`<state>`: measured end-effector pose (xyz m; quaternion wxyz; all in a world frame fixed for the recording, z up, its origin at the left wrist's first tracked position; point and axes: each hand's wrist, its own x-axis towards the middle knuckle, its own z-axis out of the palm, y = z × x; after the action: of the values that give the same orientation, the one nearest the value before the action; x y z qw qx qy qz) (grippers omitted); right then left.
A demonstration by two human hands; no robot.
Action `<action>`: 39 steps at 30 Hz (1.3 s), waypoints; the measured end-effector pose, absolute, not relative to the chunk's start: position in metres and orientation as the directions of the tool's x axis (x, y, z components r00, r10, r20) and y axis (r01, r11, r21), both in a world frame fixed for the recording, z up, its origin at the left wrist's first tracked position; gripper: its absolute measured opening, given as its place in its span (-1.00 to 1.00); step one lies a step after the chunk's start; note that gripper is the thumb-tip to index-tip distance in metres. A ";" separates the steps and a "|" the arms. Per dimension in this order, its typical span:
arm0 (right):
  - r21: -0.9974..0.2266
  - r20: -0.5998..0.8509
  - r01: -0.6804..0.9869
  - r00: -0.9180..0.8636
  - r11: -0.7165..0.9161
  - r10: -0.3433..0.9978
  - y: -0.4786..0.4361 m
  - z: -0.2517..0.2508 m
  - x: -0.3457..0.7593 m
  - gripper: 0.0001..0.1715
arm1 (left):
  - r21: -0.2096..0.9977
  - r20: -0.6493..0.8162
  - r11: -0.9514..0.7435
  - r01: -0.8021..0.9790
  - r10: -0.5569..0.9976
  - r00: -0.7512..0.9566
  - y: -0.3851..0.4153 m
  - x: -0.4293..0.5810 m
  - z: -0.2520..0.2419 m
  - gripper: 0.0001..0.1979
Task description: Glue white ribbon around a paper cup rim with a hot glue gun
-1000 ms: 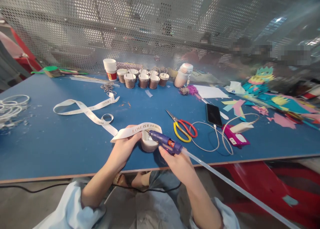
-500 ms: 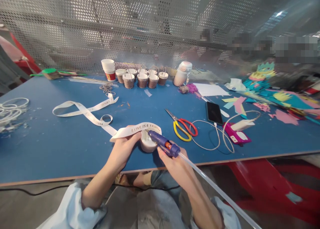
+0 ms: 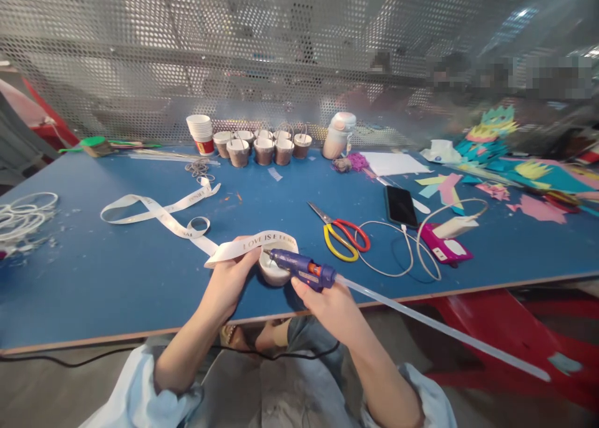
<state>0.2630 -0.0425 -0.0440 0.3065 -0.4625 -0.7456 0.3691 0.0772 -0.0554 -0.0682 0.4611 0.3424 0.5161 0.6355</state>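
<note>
My left hand (image 3: 230,279) is closed on a small white cup (image 3: 275,272) at the near edge of the blue table (image 3: 93,259), pinching a cream printed ribbon (image 3: 154,211) against its rim. The ribbon trails off to the left across the table. My right hand (image 3: 327,300) grips a purple glue gun (image 3: 302,269) whose nozzle points at the cup's rim under the ribbon. A long clear glue stick (image 3: 444,331) juts from the back of the gun to the right.
Yellow and red scissors (image 3: 340,234), a black phone (image 3: 400,206), a white cable and a pink power bank (image 3: 447,248) lie to the right. Several small brown cups (image 3: 264,148) and stacked paper cups (image 3: 200,132) stand at the back. Coloured paper scraps (image 3: 496,166) sit at far right, wire loops (image 3: 21,213) at left.
The glue gun has swung so its stick lies flatter and points more to the right. Its nozzle has shifted slightly left along the cup's rim. My left hand keeps its hold.
</note>
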 end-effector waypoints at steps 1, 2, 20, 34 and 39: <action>-0.834 0.115 0.464 -0.383 0.299 0.917 -0.043 -0.044 0.263 -0.68 | 0.970 -0.044 -0.041 -0.240 0.940 -0.339 -0.055 0.077 -0.069 -0.76; -0.832 0.123 0.467 -0.370 0.299 0.921 -0.043 -0.044 0.263 -0.69 | 0.968 -0.048 -0.039 -0.247 0.941 -0.336 -0.055 0.077 -0.070 -0.75; -0.844 0.210 0.456 -0.203 0.282 0.957 -0.052 -0.054 0.286 -0.83 | 0.950 -0.140 0.031 -0.310 0.932 -0.335 -0.060 0.081 -0.060 -0.74; -0.857 0.357 0.386 -0.033 0.341 0.933 -0.028 -0.049 0.283 -0.77 | 0.964 -0.058 -0.065 -0.256 0.894 -0.445 -0.053 0.100 -0.057 -0.79; -0.775 0.343 0.494 -0.195 0.394 0.919 0.019 -0.051 0.276 -0.73 | 0.958 -0.035 -0.112 -0.264 0.867 -0.496 -0.053 0.107 -0.060 -0.77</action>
<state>0.2758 0.0193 -0.0514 0.4088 -0.4851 -0.7281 0.2598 0.1068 -0.0534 -0.0596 0.4111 0.2878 0.5242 0.6880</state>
